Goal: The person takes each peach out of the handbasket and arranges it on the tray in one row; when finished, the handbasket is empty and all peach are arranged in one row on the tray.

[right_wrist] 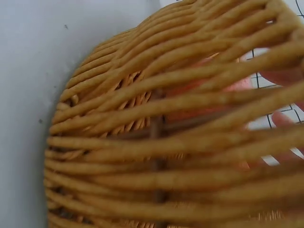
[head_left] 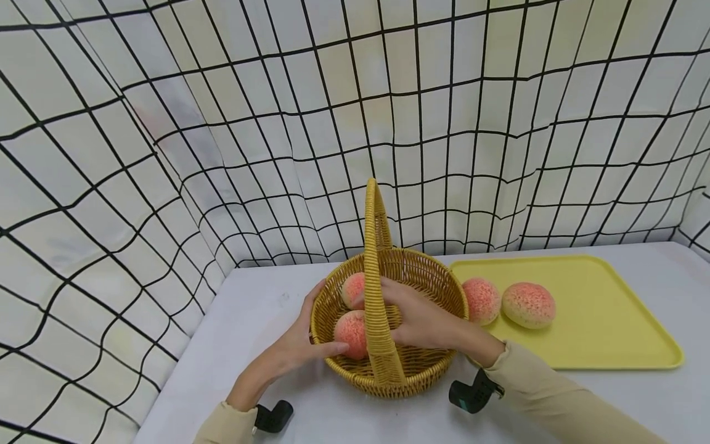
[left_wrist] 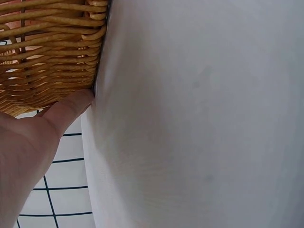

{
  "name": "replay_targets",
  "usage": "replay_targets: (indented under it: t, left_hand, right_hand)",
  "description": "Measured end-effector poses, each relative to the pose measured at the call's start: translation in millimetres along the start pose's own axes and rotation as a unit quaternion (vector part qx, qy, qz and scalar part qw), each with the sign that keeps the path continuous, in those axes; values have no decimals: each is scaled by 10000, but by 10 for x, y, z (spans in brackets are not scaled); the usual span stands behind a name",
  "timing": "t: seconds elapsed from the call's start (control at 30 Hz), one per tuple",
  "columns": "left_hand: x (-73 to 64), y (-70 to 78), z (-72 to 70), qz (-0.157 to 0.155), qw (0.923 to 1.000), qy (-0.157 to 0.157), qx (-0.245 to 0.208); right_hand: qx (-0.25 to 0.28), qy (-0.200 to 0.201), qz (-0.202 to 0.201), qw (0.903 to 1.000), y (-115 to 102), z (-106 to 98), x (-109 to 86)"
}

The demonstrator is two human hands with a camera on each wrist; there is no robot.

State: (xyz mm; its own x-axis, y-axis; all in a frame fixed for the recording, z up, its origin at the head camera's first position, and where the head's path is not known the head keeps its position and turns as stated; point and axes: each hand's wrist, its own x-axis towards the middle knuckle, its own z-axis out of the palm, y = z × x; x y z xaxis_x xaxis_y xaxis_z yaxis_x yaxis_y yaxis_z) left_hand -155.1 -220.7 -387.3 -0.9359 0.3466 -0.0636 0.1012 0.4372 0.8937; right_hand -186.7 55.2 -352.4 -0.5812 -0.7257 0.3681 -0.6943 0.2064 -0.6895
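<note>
A woven wicker basket [head_left: 407, 382] with a tall arched handle stands on the white table. Two pink-and-yellow peaches lie in its left half, an upper peach [head_left: 353, 288] and a lower peach [head_left: 350, 334]. My left hand [head_left: 296, 339] holds the basket's left side, the thumb over the rim beside the lower peach and the fingers along the outside wicker [left_wrist: 52, 61]. My right hand [head_left: 418, 314] reaches over the right rim into the basket, fingertips close by the peaches, partly hidden behind the handle. Through the wicker in the right wrist view, its fingers [right_wrist: 285, 71] show a gap from a peach [right_wrist: 209, 95].
To the right lies a yellow tray [head_left: 604, 320]. Two more peaches rest at its left end, a round peach [head_left: 481, 301] against the basket and a longer peach [head_left: 529, 305]. Black netting [head_left: 432, 142] over white cloth rises behind the table and along its left side.
</note>
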Motion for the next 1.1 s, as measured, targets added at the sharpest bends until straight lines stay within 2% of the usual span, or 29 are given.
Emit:
replay_targets:
  t: [0.13,0.3,0.5,0.73,0.9,1.1]
  left_hand:
    - [7,6,-3,-31,10000,-10,62]
    - [14,6,-5,-97,9999,9,109]
    - [8,22,-13,-162,9998,-20,95]
    - [20,15,-28,-19,9999,-17,169]
    - [23,6,-25,-37,9999,-17,128]
    - [11,-8,-12,-58,10000,-13,79]
  right_hand:
    - [192,-96,-4,9998,12,43,61]
    - [420,-497,63,9979,43,114,120]
    - [46,-803,-114,9967,70,150,136]
    - [-319,-1007,-357,9938,63,172,153]
    - [-303,-1068,-186,9936,58,192,157]
    - [-333,-1062,-386,9930,60,219,125]
